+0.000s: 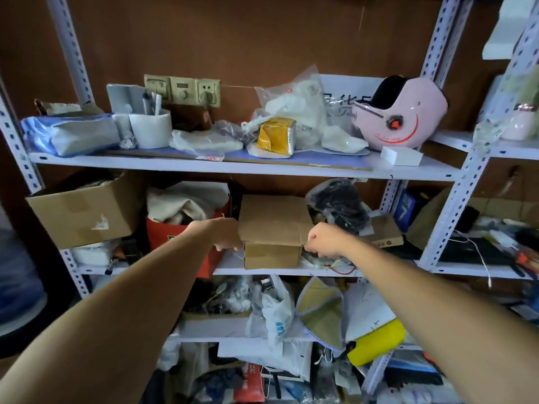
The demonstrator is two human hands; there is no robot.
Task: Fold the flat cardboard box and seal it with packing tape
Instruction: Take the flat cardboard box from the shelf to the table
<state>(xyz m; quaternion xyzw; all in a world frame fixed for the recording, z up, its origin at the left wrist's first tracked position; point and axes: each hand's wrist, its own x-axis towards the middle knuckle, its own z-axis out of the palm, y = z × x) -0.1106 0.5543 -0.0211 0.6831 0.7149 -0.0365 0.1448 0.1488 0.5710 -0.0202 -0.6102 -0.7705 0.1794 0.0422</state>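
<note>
Both hands (227, 237) (323, 240) on unmarked cardboard box (274, 228).

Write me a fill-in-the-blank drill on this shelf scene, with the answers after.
1. The small cardboard box sits on the ____ shelf, counting from the top.
2. The left hand and right hand are at the box's two ____.
3. The helmet on the upper shelf is ____ in colour.
4. Left of the small box stands a ____ bag stuffed with cloth.

Answers: second; sides; pink; red
</note>
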